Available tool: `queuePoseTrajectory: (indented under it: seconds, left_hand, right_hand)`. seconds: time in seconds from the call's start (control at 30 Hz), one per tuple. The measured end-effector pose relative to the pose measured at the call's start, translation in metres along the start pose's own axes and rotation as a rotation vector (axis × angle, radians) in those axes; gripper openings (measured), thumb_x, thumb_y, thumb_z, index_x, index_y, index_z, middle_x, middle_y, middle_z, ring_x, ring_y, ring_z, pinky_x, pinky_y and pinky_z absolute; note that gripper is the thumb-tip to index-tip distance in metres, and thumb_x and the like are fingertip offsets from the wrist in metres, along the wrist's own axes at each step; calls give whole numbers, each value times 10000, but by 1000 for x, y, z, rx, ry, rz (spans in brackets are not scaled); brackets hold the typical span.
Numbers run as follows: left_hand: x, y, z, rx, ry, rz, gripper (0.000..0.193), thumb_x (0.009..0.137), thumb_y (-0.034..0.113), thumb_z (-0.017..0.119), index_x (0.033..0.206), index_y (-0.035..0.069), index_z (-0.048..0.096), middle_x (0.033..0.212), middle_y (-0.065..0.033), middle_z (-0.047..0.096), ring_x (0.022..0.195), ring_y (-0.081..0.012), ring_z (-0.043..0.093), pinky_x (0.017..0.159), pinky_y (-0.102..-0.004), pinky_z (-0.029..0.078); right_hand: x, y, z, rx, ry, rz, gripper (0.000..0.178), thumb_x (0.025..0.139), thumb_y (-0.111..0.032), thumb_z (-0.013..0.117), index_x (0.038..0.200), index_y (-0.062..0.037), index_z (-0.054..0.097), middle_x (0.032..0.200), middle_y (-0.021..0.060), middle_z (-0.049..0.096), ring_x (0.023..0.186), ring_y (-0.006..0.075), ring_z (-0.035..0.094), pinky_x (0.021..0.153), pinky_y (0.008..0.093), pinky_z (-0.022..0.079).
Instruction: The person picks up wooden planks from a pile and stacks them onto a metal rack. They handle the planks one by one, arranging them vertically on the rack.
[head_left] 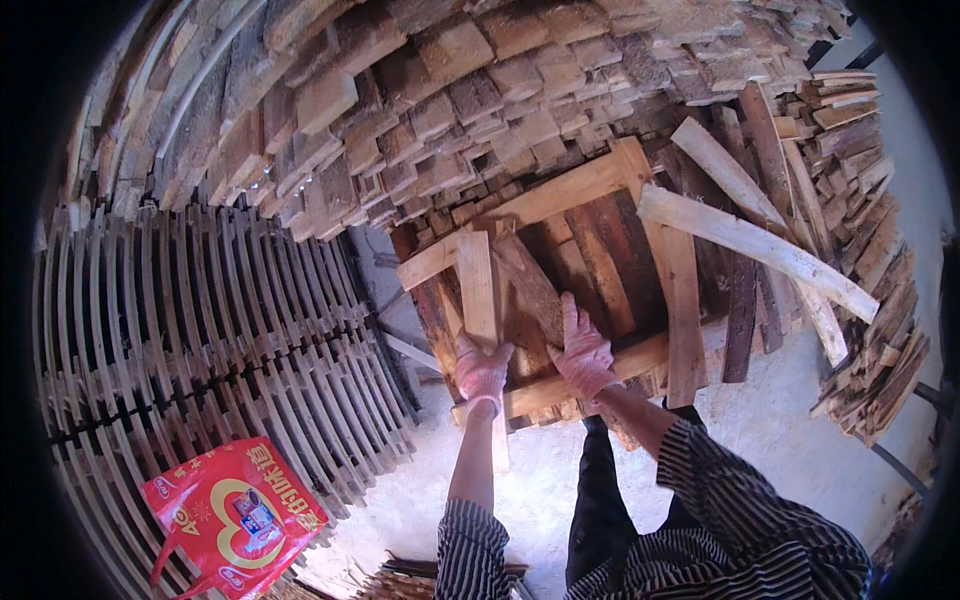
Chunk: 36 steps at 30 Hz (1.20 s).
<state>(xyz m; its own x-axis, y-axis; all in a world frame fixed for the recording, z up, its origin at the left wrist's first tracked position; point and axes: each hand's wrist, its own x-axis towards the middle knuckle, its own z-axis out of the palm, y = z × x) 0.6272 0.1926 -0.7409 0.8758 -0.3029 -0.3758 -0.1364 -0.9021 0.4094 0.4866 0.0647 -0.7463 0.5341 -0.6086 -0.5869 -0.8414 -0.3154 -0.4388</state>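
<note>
Both hands wear pink gloves and work over a rough wooden frame. My left hand point(482, 372) is closed on a pale wooden board point(477, 285) that lies across the frame, its near end sticking out past the frame's front rail point(640, 357). My right hand point(583, 350) grips the near end of a darker brown board point(530, 280), which slants away to the upper left. Its underside fingers are hidden. Under both boards, several dark planks point(600, 265) line the inside of the frame. A wider board point(675, 300) forms the frame's right side.
Long loose planks point(760, 250) lie over the frame's right end. Stacked timber point(480, 90) rises behind, with another wood pile point(870, 260) at right. Spaced slats point(200, 340) stand at left, a red bag point(238, 515) lying on them. Pale floor point(400, 510) shows in front.
</note>
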Motion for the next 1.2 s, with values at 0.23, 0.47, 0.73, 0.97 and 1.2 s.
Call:
queuePoseTrajectory:
  seconds: [0.23, 0.47, 0.73, 0.97, 1.2]
  left_hand:
    - [8, -24, 6, 110, -20, 20, 743, 730, 420, 827, 1286, 60, 489, 1214, -217, 642, 1093, -403, 641, 912, -471, 514]
    - [10, -8, -36, 4, -73, -86, 761, 750, 363, 797, 1381, 123, 445, 1102, -224, 700, 1054, -409, 669, 891, -460, 533]
    - [105, -61, -55, -156, 48, -229, 655, 732, 318, 751, 1276, 66, 486, 1039, -231, 706, 1008, -419, 682, 861, -467, 533]
    - [135, -40, -44, -52, 17, -287, 637, 726, 328, 781, 1220, 39, 503, 1045, -216, 698, 989, -385, 683, 850, -449, 531]
    - [108, -24, -58, -52, 9, -298, 660, 731, 304, 780, 1239, 13, 475, 1052, -252, 698, 1016, -419, 679, 864, -477, 527]
  right_hand:
    - [-4, 5, -56, -151, -49, -121, 1018, 815, -373, 770, 1592, -382, 112, 1516, 293, 386, 1283, 412, 549, 1011, 478, 501]
    - [29, 4, -79, -242, 40, 161, 962, 863, -424, 711, 1596, -364, 90, 1545, 200, 363, 1275, 363, 564, 980, 461, 520]
    - [47, 0, -42, -105, 66, 154, 904, 897, -416, 674, 1600, -340, 111, 1514, 329, 357, 1310, 435, 511, 1051, 478, 466]
    - [57, 25, -26, -192, 188, 61, 923, 886, -454, 669, 1601, -350, 95, 1495, 279, 404, 1263, 406, 551, 955, 484, 525]
    - [55, 23, -15, -204, 255, 2, 927, 874, -498, 661, 1604, -341, 112, 1503, 274, 401, 1196, 385, 594, 887, 467, 550]
